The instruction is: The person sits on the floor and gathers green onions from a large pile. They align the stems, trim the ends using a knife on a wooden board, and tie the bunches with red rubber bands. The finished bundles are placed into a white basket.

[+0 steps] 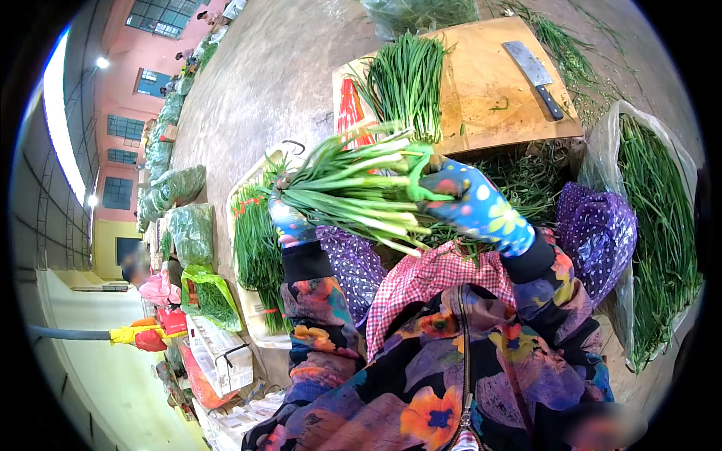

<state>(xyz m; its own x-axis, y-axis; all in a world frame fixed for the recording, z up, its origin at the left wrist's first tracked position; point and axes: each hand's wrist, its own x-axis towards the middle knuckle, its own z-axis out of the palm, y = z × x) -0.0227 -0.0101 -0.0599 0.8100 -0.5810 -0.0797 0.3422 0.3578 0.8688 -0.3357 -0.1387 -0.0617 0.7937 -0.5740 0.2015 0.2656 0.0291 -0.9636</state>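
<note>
In front of my body I hold a bunch of chive-like greens with pale stem ends to the right. My left hand, in a patterned glove, is closed around the leafy end. At the stem ends is my right hand, in a blue floral glove, also gripping the bunch. A bright green piece wraps around the stems at its fingers; I cannot tell whether it is a strip or part of the glove. Beyond, a pile of similar greens lies on a wooden board, beside red plastic strips.
A cleaver lies on the board's right part. To the left, a white crate holds tied bunches. An open clear bag of greens stands at right. Loose leaves lie below the board. Another person is at far left.
</note>
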